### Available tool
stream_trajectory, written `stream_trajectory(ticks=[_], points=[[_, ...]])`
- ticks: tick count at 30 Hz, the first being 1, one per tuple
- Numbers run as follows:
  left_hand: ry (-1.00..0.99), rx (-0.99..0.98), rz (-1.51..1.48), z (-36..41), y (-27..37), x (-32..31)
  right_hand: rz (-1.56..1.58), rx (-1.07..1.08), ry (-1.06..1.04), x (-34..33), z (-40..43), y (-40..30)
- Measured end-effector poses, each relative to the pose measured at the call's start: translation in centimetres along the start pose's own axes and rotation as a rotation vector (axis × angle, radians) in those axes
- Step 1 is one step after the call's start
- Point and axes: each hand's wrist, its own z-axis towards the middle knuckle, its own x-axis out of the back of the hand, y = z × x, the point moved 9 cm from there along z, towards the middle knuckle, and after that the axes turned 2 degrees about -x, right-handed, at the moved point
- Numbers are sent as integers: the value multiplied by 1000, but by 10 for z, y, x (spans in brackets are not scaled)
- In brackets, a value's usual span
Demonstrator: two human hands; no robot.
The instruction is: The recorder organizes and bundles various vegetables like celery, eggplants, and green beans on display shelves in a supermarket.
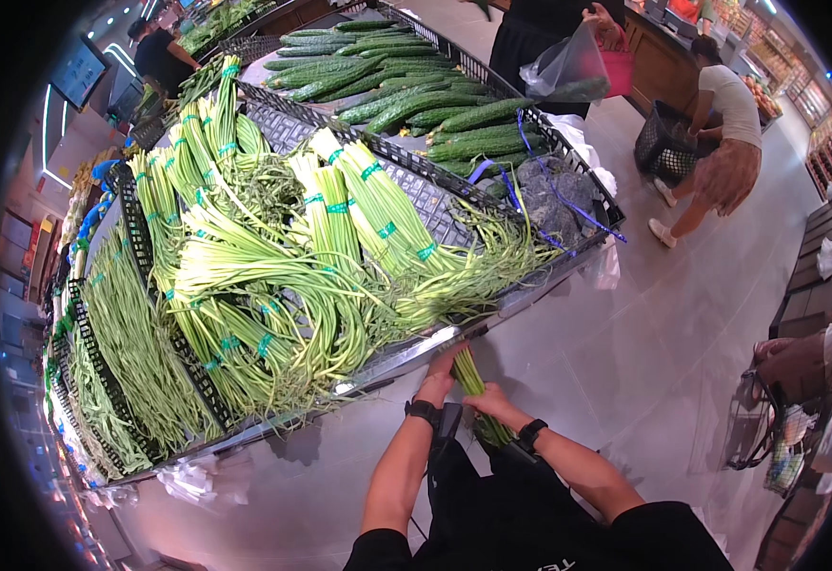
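My right hand [496,405] is closed around a bunch of garlic scapes [467,372], held in front of my body below the stand's metal edge. The lower end of that bunch hangs by my dark clothing. Beside its upper end is my left hand [446,367], whose fingers are partly hidden, so its grip is unclear. Above both hands, more garlic scapes [245,260] lie heaped on the display stand [416,351], many bound with green tape. Several taped bunches [380,203] rest side by side, pale ends pointing away from me.
Black plastic dividers [380,153] separate the scapes from cucumbers [409,107] behind and long green beans [130,321] at left. A person [730,128] bends over a black crate [666,143]. Another person's hand holds a plastic bag [569,68]. A shopping basket [748,421] is at right.
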Motion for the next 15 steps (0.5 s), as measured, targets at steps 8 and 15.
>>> stream_trajectory(ticks=[8, 15], points=[[69, -80, -10, 4, 7, -3, 0, 83, -108, 6, 17, -3], [99, -47, -2, 1, 8, 4, -221, 62, -92, 1, 15, -7]])
